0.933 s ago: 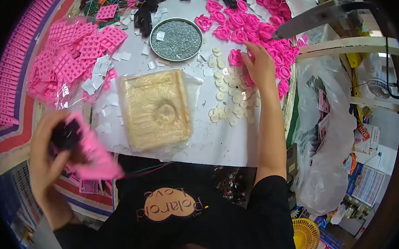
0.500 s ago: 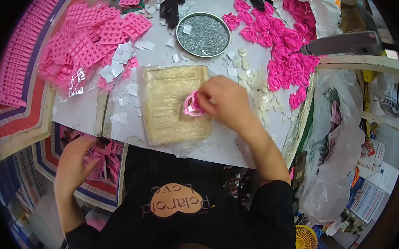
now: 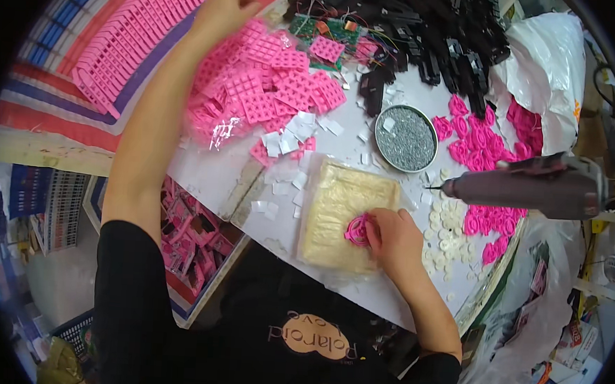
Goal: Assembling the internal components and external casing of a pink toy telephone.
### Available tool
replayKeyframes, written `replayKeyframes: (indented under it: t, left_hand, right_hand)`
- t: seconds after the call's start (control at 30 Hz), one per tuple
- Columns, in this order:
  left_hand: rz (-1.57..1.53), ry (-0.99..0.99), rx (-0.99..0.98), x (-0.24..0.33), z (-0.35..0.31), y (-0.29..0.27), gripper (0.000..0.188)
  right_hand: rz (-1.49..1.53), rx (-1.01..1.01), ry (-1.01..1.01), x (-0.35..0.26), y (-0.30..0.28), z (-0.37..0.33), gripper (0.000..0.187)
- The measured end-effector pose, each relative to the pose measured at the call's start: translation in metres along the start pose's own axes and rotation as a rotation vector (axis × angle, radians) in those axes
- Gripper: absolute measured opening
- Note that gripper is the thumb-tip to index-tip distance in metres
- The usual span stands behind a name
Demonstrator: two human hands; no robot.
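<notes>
My right hand (image 3: pixel 397 248) is closed on a small pink ring-shaped plastic part (image 3: pixel 356 230), holding it against a flat, yellowish pad wrapped in clear plastic (image 3: pixel 335 194). My left arm is stretched to the far left. My left hand (image 3: pixel 225 14) hangs near the end of a long row of pink plastic parts (image 3: pixel 144 38), its fingers loosely apart and no object visible in them. Beside that arm is a heap of pink grid-like keypads (image 3: pixel 254 83), partly in a clear bag.
A round tin of small screws (image 3: pixel 406 138) stands behind the pad. An electric screwdriver (image 3: pixel 533 186) hangs at right over pink ring parts (image 3: pixel 476 142) and white discs (image 3: pixel 445 225). Black parts (image 3: pixel 437 31) and green circuit boards (image 3: pixel 324 30) lie behind. A box of pink pieces (image 3: pixel 196 234) sits lower left.
My left hand has moved from above the box of pink pieces up to the far left. My right hand stays on the pink ring part over the pad. The view has turned left.
</notes>
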State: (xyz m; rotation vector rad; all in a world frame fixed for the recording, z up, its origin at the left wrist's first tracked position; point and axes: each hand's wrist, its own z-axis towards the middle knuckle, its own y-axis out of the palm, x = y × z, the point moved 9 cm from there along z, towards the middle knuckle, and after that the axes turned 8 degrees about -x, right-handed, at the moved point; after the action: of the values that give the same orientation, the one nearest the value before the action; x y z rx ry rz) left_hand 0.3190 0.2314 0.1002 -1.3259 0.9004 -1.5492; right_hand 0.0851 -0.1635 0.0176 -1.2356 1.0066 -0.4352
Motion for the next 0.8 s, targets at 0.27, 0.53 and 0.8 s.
replayKeyframes:
  t: [0.27, 0.53, 0.8]
  left_hand:
    - [0.533, -0.935, 0.204, -0.222, -0.044, -0.102, 0.102]
    - [0.536, -1.285, 0.29, -0.275, -0.139, -0.161, 0.117]
    - [0.415, -1.105, -0.187, -0.378, -0.105, -0.167, 0.111]
  right_hand:
    - [0.234, 0.112, 0.095, 0.058, -0.031, -0.07, 0.023]
    - [0.3, 0.168, 0.302, 0.096, -0.035, -0.11, 0.01]
    - [0.292, 0.067, 0.13, 0.063, -0.03, -0.058, 0.011]
